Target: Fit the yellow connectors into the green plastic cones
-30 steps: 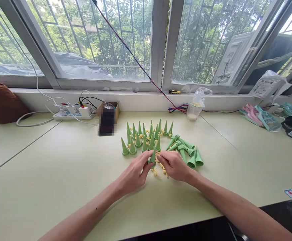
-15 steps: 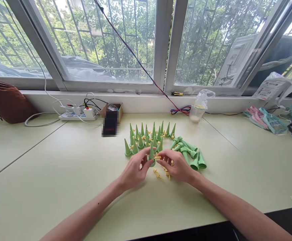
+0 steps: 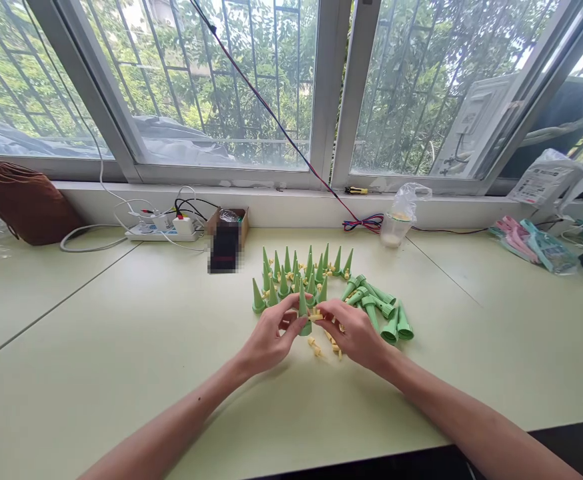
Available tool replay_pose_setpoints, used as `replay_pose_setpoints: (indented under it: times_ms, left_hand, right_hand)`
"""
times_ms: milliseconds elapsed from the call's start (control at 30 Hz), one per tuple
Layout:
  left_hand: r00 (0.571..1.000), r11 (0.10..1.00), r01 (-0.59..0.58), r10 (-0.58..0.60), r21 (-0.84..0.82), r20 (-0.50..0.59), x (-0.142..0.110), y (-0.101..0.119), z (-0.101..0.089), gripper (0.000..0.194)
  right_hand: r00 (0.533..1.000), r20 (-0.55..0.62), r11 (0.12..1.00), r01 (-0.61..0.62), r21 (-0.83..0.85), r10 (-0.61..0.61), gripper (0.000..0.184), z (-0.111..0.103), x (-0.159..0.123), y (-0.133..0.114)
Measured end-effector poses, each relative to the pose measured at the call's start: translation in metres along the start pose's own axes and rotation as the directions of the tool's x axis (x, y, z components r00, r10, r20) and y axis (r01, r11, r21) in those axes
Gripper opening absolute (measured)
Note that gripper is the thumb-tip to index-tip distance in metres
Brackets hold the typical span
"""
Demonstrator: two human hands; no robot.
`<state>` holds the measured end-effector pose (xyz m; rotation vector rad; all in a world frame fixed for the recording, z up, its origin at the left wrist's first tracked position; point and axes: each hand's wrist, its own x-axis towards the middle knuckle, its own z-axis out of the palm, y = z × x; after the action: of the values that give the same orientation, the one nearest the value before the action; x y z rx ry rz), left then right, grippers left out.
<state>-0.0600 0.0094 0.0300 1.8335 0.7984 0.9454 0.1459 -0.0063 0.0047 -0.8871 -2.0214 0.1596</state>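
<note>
Pale yellow-green smooth tabletop (image 3: 96, 373): spans the middle and lower frame, with dark seams at left and right
Grey-framed sliding glass window (image 3: 336, 100): fills the upper frame, bars and foliage behind it
Brown drawstring cloth bag (image 3: 29, 203): left edge of the frame, above centre height
Group of upright green plastic cones (image 3: 258, 299): centre of the frame, in uneven rows, small yellow pieces among them
Pile of lying green plastic cones (image 3: 370, 307): right of centre, overlapping, some with open bases toward the viewer
Left hand (image 3: 266, 337): centre of the frame, fingers and thumb pinching a single cone from either side
Right hand (image 3: 354, 331): just right of centre, fingertips pinching a small piece, remaining fingers curled
White multi-socket power strip (image 3: 184, 231): left of centre, plugs and cables attached
Clear plastic cup with pale contents (image 3: 390, 235): right of centre, clear bag over its top
Single green pointed plastic cone (image 3: 302, 308): centre of the frame, upright in the left hand
Loose pale-yellow plastic pieces (image 3: 314, 347): just below centre, on the tabletop beneath the hands
Small pale-yellow plastic piece (image 3: 316, 317): centre of the frame, at the side of the single cone; contact cannot be told
</note>
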Motion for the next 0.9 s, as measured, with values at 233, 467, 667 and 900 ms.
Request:
replay_pose_setpoints:
  times_ms: [233, 467, 667, 900]
  left_hand:
    - [0.999, 0.991, 0.042, -0.041, -0.128, 0.016, 0.001, -0.001, -0.004, 0.042]
    - [0.997, 0.951, 0.080, -0.075, -0.300, 0.028, 0.003, 0.000, -0.010, 0.047]
    - [0.998, 0.945, 0.065, -0.058, -0.321, 0.030, 0.001, 0.000, -0.007, 0.046]
    - [0.994, 0.952, 0.094, -0.076, -0.293, 0.073, -0.002, -0.002, -0.001, 0.040]
  right_hand:
    - [0.956, 0.124, 0.929, 0.287, -0.233, -0.264, 0.016, -0.014, 0.017, -0.004]
    - [0.887, 0.227, 0.820, 0.458, -0.343, -0.401, 0.024, -0.025, 0.039, -0.005]
    - [0.886, 0.182, 0.813, 0.464, -0.352, -0.426, 0.023, -0.024, 0.037, 0.000]
    - [0.891, 0.172, 0.824, 0.453, -0.340, -0.419, 0.022, -0.023, 0.021, 0.000]
